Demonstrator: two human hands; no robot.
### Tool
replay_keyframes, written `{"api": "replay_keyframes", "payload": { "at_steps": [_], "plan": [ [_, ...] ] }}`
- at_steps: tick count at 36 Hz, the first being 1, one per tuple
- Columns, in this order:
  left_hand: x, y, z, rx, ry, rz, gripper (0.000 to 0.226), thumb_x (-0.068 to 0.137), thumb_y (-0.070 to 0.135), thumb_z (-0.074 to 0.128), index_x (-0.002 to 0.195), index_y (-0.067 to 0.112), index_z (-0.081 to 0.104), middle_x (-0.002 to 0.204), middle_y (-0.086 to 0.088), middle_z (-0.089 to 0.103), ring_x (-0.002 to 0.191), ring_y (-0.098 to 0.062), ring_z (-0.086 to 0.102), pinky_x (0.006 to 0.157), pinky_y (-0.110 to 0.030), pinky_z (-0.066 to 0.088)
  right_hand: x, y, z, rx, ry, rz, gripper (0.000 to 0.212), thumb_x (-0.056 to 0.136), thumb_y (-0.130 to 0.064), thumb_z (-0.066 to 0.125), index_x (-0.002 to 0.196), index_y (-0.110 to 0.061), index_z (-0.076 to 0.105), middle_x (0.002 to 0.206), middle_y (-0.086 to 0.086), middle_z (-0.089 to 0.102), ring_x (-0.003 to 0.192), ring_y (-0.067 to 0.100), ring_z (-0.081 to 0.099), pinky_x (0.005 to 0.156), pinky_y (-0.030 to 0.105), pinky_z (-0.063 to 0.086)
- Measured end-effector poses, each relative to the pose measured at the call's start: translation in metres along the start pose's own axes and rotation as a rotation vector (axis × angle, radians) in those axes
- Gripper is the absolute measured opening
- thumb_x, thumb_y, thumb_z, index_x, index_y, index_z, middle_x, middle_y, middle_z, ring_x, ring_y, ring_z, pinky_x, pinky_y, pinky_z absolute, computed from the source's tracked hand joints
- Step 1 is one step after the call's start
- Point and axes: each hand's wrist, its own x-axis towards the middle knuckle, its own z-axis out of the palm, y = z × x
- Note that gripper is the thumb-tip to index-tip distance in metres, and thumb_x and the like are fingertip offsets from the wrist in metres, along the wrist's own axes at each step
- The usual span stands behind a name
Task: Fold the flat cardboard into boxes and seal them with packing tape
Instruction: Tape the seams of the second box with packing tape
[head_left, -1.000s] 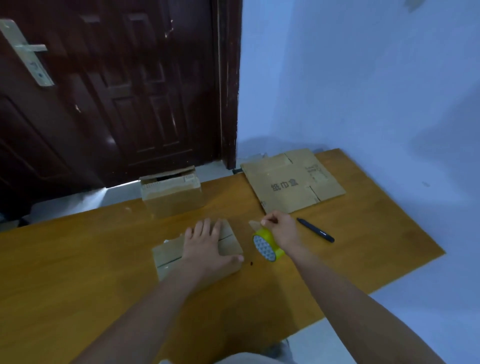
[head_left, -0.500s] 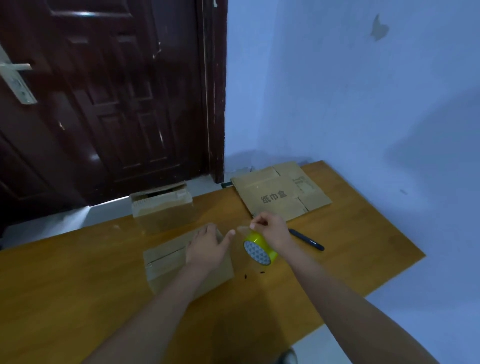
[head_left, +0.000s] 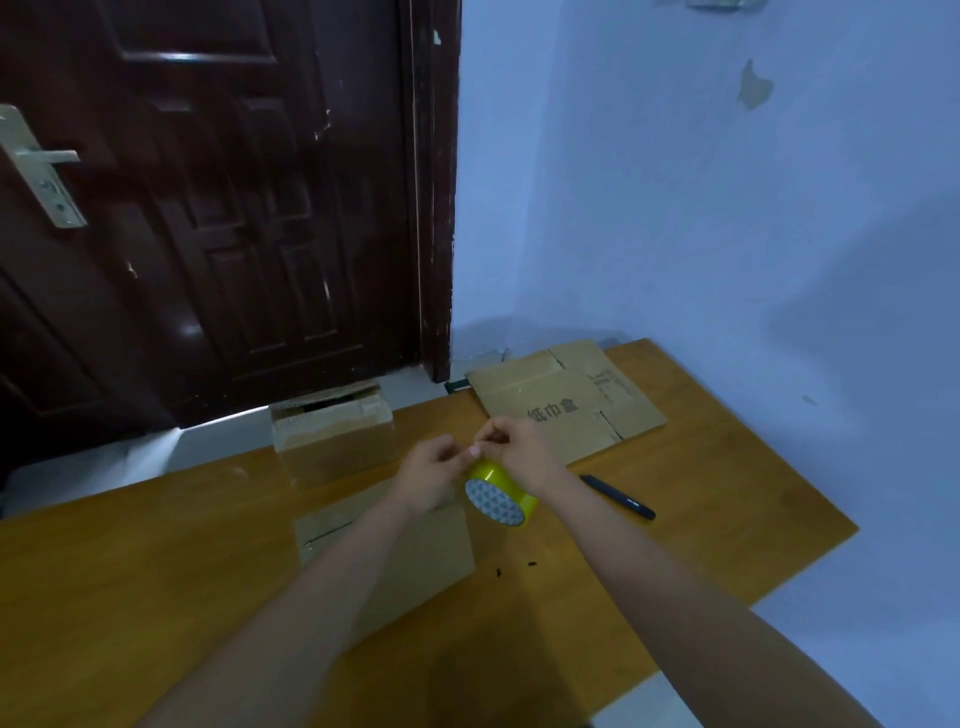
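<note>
We see a folded box (head_left: 384, 561) on a wooden table (head_left: 156, 571). Just above it, our left hand (head_left: 431, 475) and right hand (head_left: 519, 449) meet, fingers pinching at a yellow tape roll (head_left: 501, 493). Beyond lie a pen (head_left: 618, 498), another box (head_left: 332, 434) and flat cardboard (head_left: 566, 402).

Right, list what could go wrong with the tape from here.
Both hands, left hand and right hand, pinch at the yellow roll of packing tape in the air, so nothing holds the folded brown cardboard box; its flaps may spring open. The pulled tape end could stick to the fingers or fold onto itself.
</note>
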Motion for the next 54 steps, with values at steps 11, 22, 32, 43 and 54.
{"api": "replay_keyframes", "payload": {
  "at_steps": [11, 22, 32, 43, 54],
  "plan": [
    [0.009, 0.015, -0.025, -0.295, 0.148, -0.138, 0.018, 0.099, 0.017, 0.045, 0.095, 0.004, 0.057, 0.08, -0.009, 0.06, 0.061, -0.021, 0.06, 0.047, -0.025, 0.051, -0.014, -0.035, -0.006, 0.008, 0.027, 0.004, 0.047, 0.096, -0.038, 0.048, 0.134, -0.01, 0.047, 0.122, 0.001, 0.055, 0.115, 0.019, 0.052, 0.092, 0.029, 0.043],
    [0.024, 0.03, -0.045, -0.217, -0.027, -0.358, 0.028, 0.094, 0.01, 0.038, 0.073, 0.01, 0.057, 0.049, -0.004, 0.063, 0.038, -0.013, 0.06, 0.052, -0.025, 0.05, -0.042, -0.044, -0.012, 0.439, -0.122, -0.041, 0.03, 0.087, -0.022, 0.058, 0.104, 0.001, 0.062, 0.089, 0.012, 0.062, 0.08, 0.018, 0.059, 0.07, 0.026, 0.048],
    [0.055, 0.026, -0.056, 0.14, 0.153, -0.205, 0.031, 0.095, 0.02, 0.054, 0.068, 0.005, 0.06, 0.066, -0.012, 0.064, 0.06, -0.024, 0.062, 0.069, -0.038, 0.052, -0.051, -0.017, -0.013, 0.304, -0.187, 0.428, 0.044, 0.09, -0.035, 0.059, 0.11, 0.003, 0.063, 0.101, 0.017, 0.067, 0.091, 0.026, 0.064, 0.082, 0.035, 0.049],
    [0.048, -0.039, -0.038, -0.047, 0.033, -0.182, 0.026, 0.094, 0.017, 0.056, 0.087, -0.006, 0.065, 0.091, -0.014, 0.064, 0.091, -0.023, 0.057, 0.078, -0.029, 0.037, -0.07, 0.008, -0.006, 0.148, -0.209, 0.362, 0.04, 0.096, -0.03, 0.05, 0.108, 0.006, 0.06, 0.09, 0.015, 0.06, 0.084, 0.024, 0.061, 0.061, 0.017, 0.046],
    [0.024, -0.061, -0.02, -0.185, 0.184, -0.185, 0.03, 0.096, 0.015, 0.052, 0.068, 0.006, 0.06, 0.07, -0.004, 0.058, 0.068, -0.013, 0.052, 0.068, -0.024, 0.04, -0.078, 0.035, 0.009, 0.188, -0.263, 0.483, 0.026, 0.092, -0.037, 0.055, 0.092, -0.014, 0.068, 0.082, -0.001, 0.061, 0.077, 0.011, 0.057, 0.072, 0.025, 0.042]
  ]
}}
